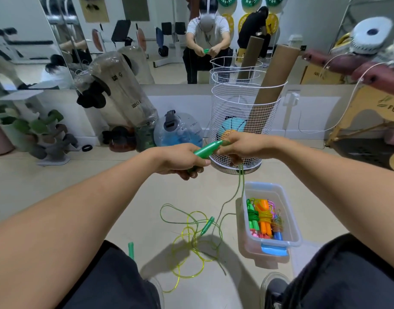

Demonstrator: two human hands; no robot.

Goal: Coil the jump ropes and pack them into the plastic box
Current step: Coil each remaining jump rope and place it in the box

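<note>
Green plastic handle (206, 150) gripped in the left hand (181, 160), fingers curled round it, tapered tip pointing up and right toward the right hand (241, 146). Right hand pinching the green cord (241, 186) just at that tip, above the plastic box (289, 210). From that pinch, hanging straight down past the box's left wall, then running out in loose loops on the floor left of the box, tangled with a yellow cord (180, 244). Second green handle (207, 225) lying among those loops, near the box's left wall. Probably next: winding onto the held handle, long axis slanted, slack drawn up from below. Inside the box, coiled ropes (264, 217) already packed.
</note>
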